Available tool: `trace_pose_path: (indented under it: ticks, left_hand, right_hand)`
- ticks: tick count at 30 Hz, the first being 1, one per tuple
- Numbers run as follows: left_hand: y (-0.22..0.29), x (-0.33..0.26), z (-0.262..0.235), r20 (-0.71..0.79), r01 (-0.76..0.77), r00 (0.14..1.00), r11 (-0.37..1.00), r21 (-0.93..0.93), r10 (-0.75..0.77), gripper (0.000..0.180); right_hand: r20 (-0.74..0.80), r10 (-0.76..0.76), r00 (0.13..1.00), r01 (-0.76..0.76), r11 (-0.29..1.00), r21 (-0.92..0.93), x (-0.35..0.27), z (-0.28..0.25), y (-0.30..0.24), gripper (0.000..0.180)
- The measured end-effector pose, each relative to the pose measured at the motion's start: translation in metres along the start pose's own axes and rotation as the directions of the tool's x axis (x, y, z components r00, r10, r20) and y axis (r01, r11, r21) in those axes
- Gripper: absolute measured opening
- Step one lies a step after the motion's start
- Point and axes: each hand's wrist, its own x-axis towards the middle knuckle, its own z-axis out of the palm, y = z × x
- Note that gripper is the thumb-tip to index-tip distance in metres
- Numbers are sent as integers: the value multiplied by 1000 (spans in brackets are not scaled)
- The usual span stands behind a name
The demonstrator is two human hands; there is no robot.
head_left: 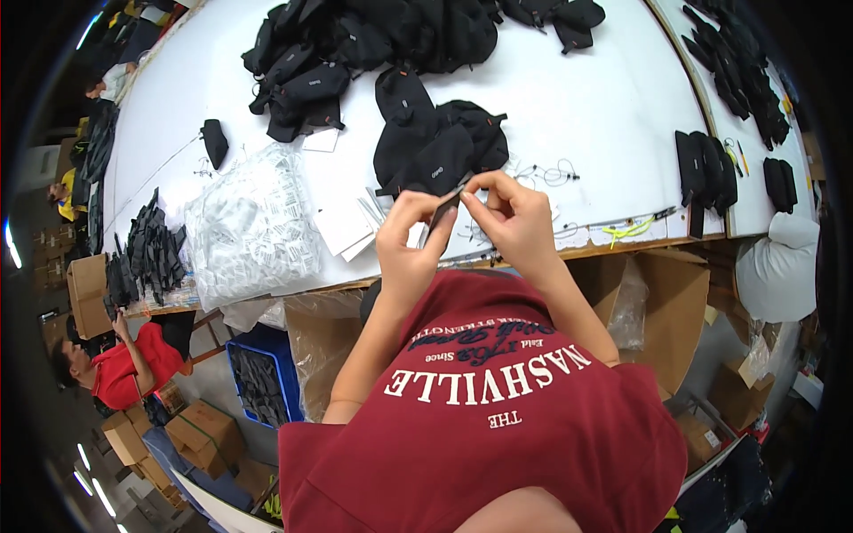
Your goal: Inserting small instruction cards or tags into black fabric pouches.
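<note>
Head view: both hands are working just above the near edge of the white bench (577,115). Left hand (410,242) is pinching a small dark flat tag (442,213), grip pressed together on its lower end. Right hand (515,218) is pinching the tag's upper end, fingertips closed on it. Tag is being held tilted between the two hands, in the air over the bench edge. Black caps (440,142) are lying just beyond the hands, a bigger black pile (373,44) further back. Clear bag of white tags (253,226) is sitting to the left, loose white cards (346,226) beside it. Another person in a red shirt (120,369) is working at lower left
</note>
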Motion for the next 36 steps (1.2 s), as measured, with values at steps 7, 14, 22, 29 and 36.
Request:
trace_pose_path:
  ticks: [7,14,22,29,36]
  left_hand:
    - [3,-6,9,277,396,905,878,-269,-323,18]
    - [-20,-14,46,501,553,790,763,-334,-354,16]
    - [-15,3,84,356,504,852,781,-369,-383,10]
    - [-128,37,19,88,-19,993,620,785,-81,19]
    - [-163,27,-46,134,-120,980,103,987,-147,23]
  right_hand:
    - [290,203,935,-307,872,380,-9,-41,25,11]
    - [408,199,891,-293,939,181,-7,-74,37,9]
    - [650,294,701,-635,672,381,7,-98,64,14]
    - [652,348,674,-645,708,289,19,-113,80,14]
    - [634,330,699,-628,707,324,28,-113,84,12]
